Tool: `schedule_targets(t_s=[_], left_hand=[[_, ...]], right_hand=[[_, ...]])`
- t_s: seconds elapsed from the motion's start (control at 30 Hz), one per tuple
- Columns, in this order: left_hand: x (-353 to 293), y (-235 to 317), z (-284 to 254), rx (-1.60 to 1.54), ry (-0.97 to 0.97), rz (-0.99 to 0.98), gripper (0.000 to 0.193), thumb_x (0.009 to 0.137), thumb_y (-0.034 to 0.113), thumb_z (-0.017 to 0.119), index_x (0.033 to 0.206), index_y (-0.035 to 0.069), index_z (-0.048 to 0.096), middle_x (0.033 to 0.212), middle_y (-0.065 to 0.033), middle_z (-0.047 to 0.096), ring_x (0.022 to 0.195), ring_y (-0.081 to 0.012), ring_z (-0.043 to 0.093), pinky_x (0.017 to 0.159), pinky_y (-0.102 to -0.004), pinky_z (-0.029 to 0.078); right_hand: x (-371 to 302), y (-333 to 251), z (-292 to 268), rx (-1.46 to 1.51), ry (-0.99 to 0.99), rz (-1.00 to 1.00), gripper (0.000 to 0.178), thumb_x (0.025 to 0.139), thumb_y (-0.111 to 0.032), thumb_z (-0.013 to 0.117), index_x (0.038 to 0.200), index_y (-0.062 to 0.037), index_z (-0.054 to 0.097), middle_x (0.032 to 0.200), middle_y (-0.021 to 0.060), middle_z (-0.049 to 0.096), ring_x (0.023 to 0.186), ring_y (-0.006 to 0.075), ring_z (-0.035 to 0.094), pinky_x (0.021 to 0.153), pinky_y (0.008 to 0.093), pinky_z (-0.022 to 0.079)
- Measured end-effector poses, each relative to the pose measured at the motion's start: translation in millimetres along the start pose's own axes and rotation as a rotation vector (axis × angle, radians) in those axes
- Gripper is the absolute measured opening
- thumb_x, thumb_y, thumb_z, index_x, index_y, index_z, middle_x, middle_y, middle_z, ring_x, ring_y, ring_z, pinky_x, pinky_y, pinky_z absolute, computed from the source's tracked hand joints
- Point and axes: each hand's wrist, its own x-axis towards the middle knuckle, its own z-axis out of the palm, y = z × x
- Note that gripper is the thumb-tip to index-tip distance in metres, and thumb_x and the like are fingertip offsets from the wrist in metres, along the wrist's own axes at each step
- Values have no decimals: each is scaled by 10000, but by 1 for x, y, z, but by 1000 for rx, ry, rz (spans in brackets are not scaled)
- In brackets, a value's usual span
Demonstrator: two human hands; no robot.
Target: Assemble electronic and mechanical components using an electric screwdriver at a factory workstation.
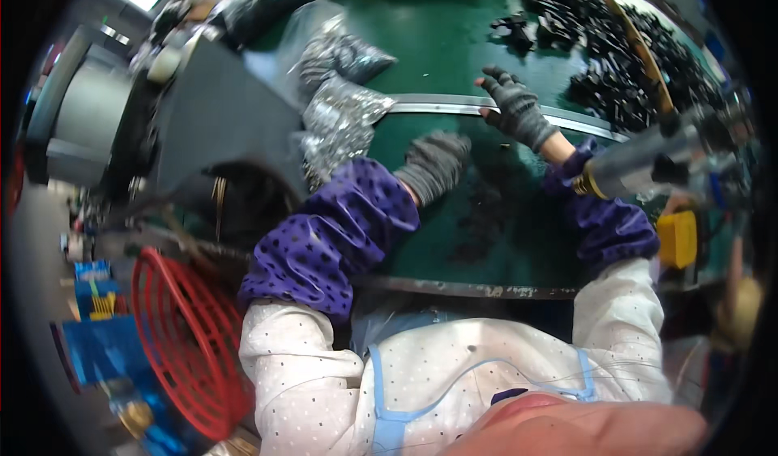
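Head view: left hand [433, 163], gloved, rests palm-down and released on the green surface [438, 59], grasping nothing. Right hand [515, 108], fingers spread, presses the curved metal strip [429, 104]. Beyond the right hand lie black parts [616, 59]; left of the left hand, clear bags [336, 120] of parts.

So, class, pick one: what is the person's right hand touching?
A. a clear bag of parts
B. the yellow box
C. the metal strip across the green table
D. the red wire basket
C: the gloved right hand rests its fingers on the metal strip crossing the green table.
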Motion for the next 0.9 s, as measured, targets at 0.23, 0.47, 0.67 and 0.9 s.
schedule_targets(t_s=[0.23, 0.47, 0.67, 0.9], left_hand=[[-124, 4, -40, -118, 329, -128, 509, 636, 150, 706, 1119, 123, 548, 1245, -111, 447, 1053, -302, 487, 876, -364, 409], [-334, -25, -111, 147, 464, -620, 362, 698, 144, 676, 1040, 76, 577, 1138, -91, 525, 1021, -262, 521, 845, -336, 430], [-484, -62, -122, 66, 614, -984, 294, 732, 47, 632, 1018, 74, 572, 1110, -85, 535, 1012, -240, 527, 847, -309, 431], [-705, -181, -86, -319, 763, -1568, 209, 806, 119, 598, 1006, 67, 565, 915, -31, 585, 769, -151, 539, 681, -289, 458]], right_hand=[[72, -117, 60, 156, 37, -359, 771, 650, -197, 690, 1323, -192, 315, 1353, 182, 281, 1218, 388, 315, 981, 431, 320], [109, -183, 83, -59, -68, -577, 624, 623, -153, 672, 1208, -164, 452, 1246, 165, 420, 1155, 356, 400, 937, 422, 357], [117, -161, 75, 738, -292, -365, 378, 684, -138, 670, 1045, -86, 570, 959, 94, 592, 916, 217, 557, 795, 320, 459], [154, -92, 128, 426, -105, 50, 491, 863, -482, 434, 874, -23, 607, 850, 174, 608, 756, 237, 553, 732, 349, 411]])
